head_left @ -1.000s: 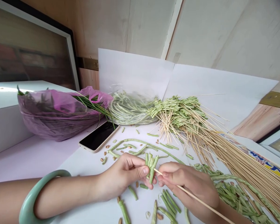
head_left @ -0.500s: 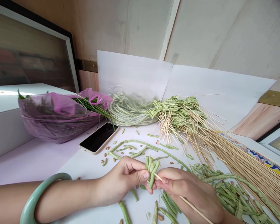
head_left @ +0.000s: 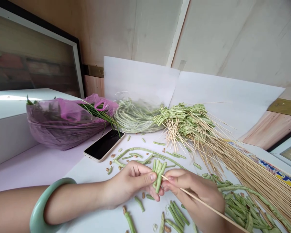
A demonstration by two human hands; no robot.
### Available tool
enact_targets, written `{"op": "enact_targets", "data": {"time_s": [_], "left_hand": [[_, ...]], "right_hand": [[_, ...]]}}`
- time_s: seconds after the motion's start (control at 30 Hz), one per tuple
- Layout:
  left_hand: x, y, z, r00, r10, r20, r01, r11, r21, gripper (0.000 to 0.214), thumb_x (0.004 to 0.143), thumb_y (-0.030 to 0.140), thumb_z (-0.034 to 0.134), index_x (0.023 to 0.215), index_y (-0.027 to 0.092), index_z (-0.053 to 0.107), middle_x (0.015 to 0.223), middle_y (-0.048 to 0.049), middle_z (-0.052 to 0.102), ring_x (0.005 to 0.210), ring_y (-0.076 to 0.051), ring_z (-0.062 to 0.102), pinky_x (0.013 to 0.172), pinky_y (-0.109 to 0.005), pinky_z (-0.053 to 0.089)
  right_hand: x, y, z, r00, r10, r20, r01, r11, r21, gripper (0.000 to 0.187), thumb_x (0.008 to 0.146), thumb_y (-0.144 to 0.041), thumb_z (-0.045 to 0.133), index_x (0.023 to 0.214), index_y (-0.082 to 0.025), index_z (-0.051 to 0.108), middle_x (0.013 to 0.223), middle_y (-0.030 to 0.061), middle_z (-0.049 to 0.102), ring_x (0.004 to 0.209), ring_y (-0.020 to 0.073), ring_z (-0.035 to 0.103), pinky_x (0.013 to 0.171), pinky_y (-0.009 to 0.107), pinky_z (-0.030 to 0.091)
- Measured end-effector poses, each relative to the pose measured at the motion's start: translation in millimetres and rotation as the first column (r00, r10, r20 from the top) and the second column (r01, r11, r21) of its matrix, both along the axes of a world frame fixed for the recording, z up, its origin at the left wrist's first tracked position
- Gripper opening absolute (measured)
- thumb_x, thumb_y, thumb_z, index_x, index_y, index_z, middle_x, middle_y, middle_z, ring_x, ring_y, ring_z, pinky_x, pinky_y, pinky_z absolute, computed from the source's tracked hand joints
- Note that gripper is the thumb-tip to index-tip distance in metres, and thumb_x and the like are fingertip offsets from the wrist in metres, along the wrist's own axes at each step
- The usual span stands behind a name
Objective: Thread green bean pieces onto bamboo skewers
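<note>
Between the thumb and fingers of my left hand [head_left: 135, 181] are several short green bean pieces [head_left: 159, 173], held side by side. My right hand [head_left: 196, 191] pinches a thin bamboo skewer [head_left: 203, 204], whose front end meets the nearest bean piece. How deep the tip goes is hidden by the beans. The skewer's long shaft slants down to the right, below my right hand. Cut bean pieces [head_left: 177, 213] lie on the white sheet under my hands. A larger heap of cut beans [head_left: 241, 207] is at the right, partly behind my right hand.
Skewered beans [head_left: 184, 116] are piled at the back, with loose bamboo skewers [head_left: 262, 168] along the right. A clear bag of long beans [head_left: 135, 116] sits beside a purple bag of greens [head_left: 65, 126]. A phone [head_left: 104, 144] lies in front. A long bean [head_left: 145, 149] curves behind my hands.
The whole view has shifted slightly. My right hand's fingers have changed their hold on the skewer, and more of its shaft shows. My left hand keeps the bean pieces in the same grip.
</note>
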State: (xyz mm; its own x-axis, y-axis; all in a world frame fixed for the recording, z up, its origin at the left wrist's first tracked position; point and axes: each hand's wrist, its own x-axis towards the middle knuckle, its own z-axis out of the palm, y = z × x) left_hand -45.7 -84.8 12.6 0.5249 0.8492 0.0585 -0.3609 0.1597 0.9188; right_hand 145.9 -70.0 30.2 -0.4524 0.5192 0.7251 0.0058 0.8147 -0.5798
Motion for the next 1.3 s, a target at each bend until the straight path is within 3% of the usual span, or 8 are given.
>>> {"op": "enact_targets", "data": {"time_s": [0.07,0.2,0.3,0.43,0.57,0.93,1.1,1.3], "left_hand": [[-0.9,5.0,-0.3,0.997,0.057,0.043,-0.054,0.997,-0.063,0.035,0.079,0.043,0.071,0.072,0.009,0.072,0.072,-0.0081,0.069,0.061,-0.012,0.063,0.067,-0.023,0.050],[-1.7,12.9,1.3,0.963,0.246,0.109,-0.229,0.962,-0.150,0.031,0.078,0.038,0.072,0.068,0.008,0.067,0.066,-0.0062,0.066,0.056,-0.011,0.061,0.061,-0.022,0.050],[-1.7,14.4,1.0,0.938,0.313,0.147,-0.281,0.938,-0.202,0.030,0.079,0.037,0.072,0.072,0.008,0.066,0.075,-0.0075,0.067,0.059,-0.011,0.062,0.062,-0.021,0.051],[-2.0,12.2,0.0,0.945,0.276,0.176,-0.239,0.949,-0.206,0.031,0.077,0.038,0.075,0.078,0.008,0.068,0.076,-0.0060,0.066,0.061,-0.009,0.062,0.065,-0.020,0.051],[-2.6,10.2,1.7,0.957,0.242,0.163,-0.224,0.967,-0.122,0.032,0.079,0.040,0.073,0.075,0.009,0.068,0.068,-0.0041,0.064,0.062,-0.010,0.061,0.066,-0.020,0.050],[-0.8,7.1,0.0,0.975,0.182,0.128,-0.182,0.983,-0.014,0.035,0.079,0.044,0.072,0.071,0.010,0.066,0.066,-0.0035,0.062,0.060,-0.011,0.059,0.065,-0.024,0.049],[0.0,1.8,-2.5,0.994,0.059,0.091,-0.064,0.997,0.049,0.037,0.077,0.047,0.072,0.074,0.010,0.071,0.070,-0.0044,0.064,0.058,-0.010,0.060,0.061,-0.022,0.048],[0.2,0.4,1.2,0.998,0.056,0.034,-0.059,0.992,0.107,0.039,0.078,0.049,0.071,0.074,0.011,0.073,0.067,-0.0043,0.064,0.057,-0.011,0.060,0.062,-0.022,0.047]], "right_hand": [[1.2,3.5,1.7,0.993,-0.105,0.052,0.104,0.994,0.032,0.021,0.079,-0.003,0.067,0.088,-0.023,0.066,0.080,0.0007,0.073,0.065,0.0138,0.071,0.061,0.019,0.059],[7.0,6.6,4.7,0.993,-0.113,0.019,0.114,0.993,-0.018,0.017,0.088,-0.010,0.054,0.095,-0.023,0.063,0.075,-0.0013,0.071,0.063,0.0117,0.070,0.061,0.017,0.059],[9.2,6.1,3.5,0.989,-0.128,0.076,0.117,0.983,0.142,0.021,0.090,-0.006,0.047,0.091,-0.021,0.062,0.079,0.0007,0.071,0.079,0.0128,0.071,0.074,0.018,0.059],[11.4,1.9,-5.7,0.960,-0.168,0.223,0.063,0.910,0.411,0.032,0.087,-0.003,0.049,0.115,-0.017,0.057,0.100,0.0084,0.070,0.094,0.0167,0.069,0.083,0.021,0.058],[14.0,-3.8,-16.6,0.939,-0.257,0.229,0.112,0.857,0.502,0.043,0.086,-0.002,0.050,0.127,-0.017,0.051,0.112,0.0126,0.068,0.099,0.0202,0.068,0.081,0.023,0.059],[16.3,-3.9,-12.7,0.943,-0.217,0.252,0.061,0.858,0.510,0.041,0.085,-0.001,0.051,0.124,-0.015,0.051,0.110,0.0133,0.068,0.102,0.0203,0.068,0.088,0.023,0.057],[8.4,-10.9,-13.2,0.951,-0.201,0.234,0.075,0.888,0.454,0.043,0.086,-0.001,0.047,0.125,-0.018,0.051,0.105,0.0112,0.069,0.093,0.0175,0.070,0.079,0.019,0.058],[7.6,-11.6,-12.8,0.960,-0.207,0.188,0.108,0.896,0.431,0.047,0.084,0.001,0.048,0.125,-0.020,0.052,0.105,0.0095,0.069,0.091,0.0176,0.070,0.079,0.021,0.058]]}}
